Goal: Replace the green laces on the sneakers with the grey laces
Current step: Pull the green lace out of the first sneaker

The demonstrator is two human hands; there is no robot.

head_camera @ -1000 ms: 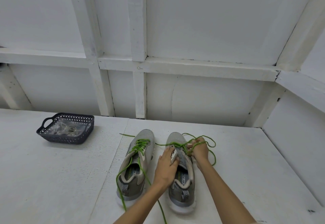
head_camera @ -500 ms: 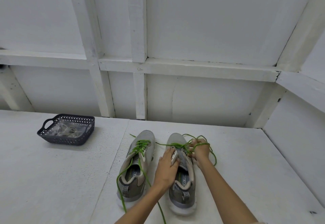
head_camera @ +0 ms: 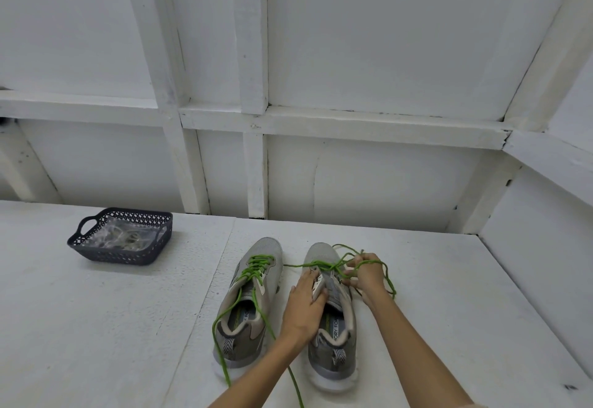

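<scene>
Two grey sneakers stand side by side on the white table, toes pointing away from me. The left sneaker (head_camera: 247, 308) keeps its green lace (head_camera: 256, 266), untied, with long ends trailing toward me. My left hand (head_camera: 305, 305) grips the tongue and side of the right sneaker (head_camera: 333, 337). My right hand (head_camera: 365, 274) pinches the right shoe's loosened green lace (head_camera: 324, 266), which loops around my fingers and out to the right. Grey laces (head_camera: 125, 237) lie in clear wrapping inside the dark basket.
The dark perforated basket (head_camera: 122, 255) with handles stands at the back left of the table. White panelled walls close the back and the right side. A seam (head_camera: 205, 295) runs across the table surface left of the shoes.
My right hand has drawn the green lace further out of the right sneaker, and the loop beside it has shrunk. My left hand stays on the shoe.
</scene>
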